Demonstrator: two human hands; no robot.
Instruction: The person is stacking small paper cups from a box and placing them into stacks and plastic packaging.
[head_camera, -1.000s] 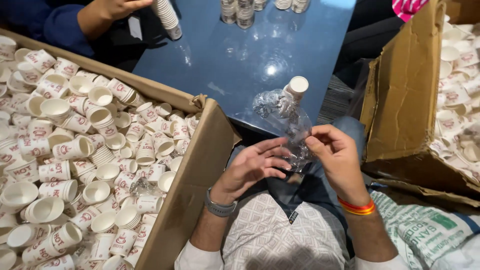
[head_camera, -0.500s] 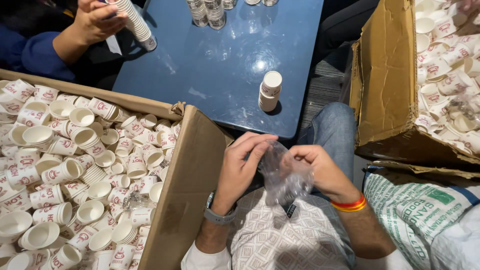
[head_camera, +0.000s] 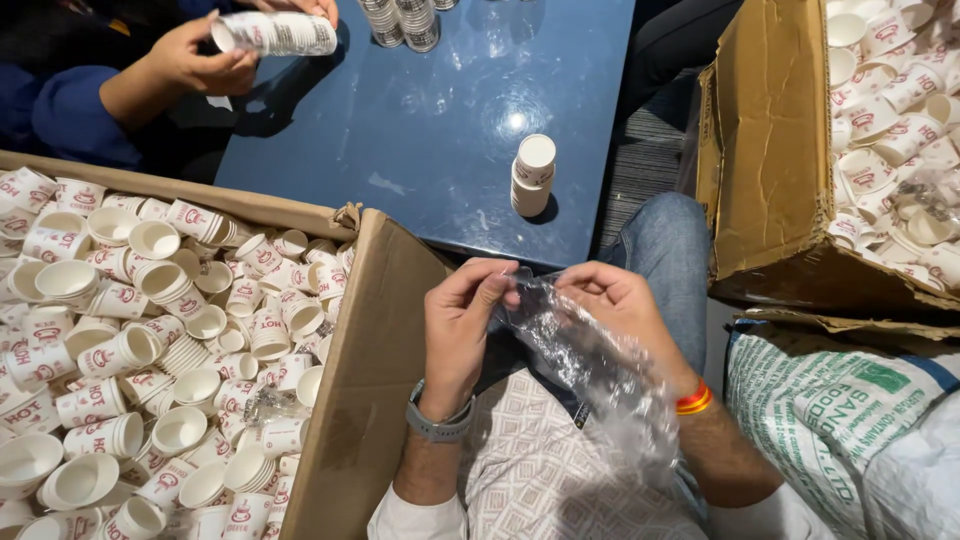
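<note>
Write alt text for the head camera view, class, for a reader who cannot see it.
Both hands, left hand and right hand, pinch a clear plastic bag over the lap. A short paper cup stack stands on the blue table, with a cardboard box of loose cups at left.

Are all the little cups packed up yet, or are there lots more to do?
Lots more. Done: a short stack of paper cups stands on the blue table. In hand: the left hand and right hand pull open a clear plastic bag. Left: loose cups fill the cardboard box beside them.
</note>
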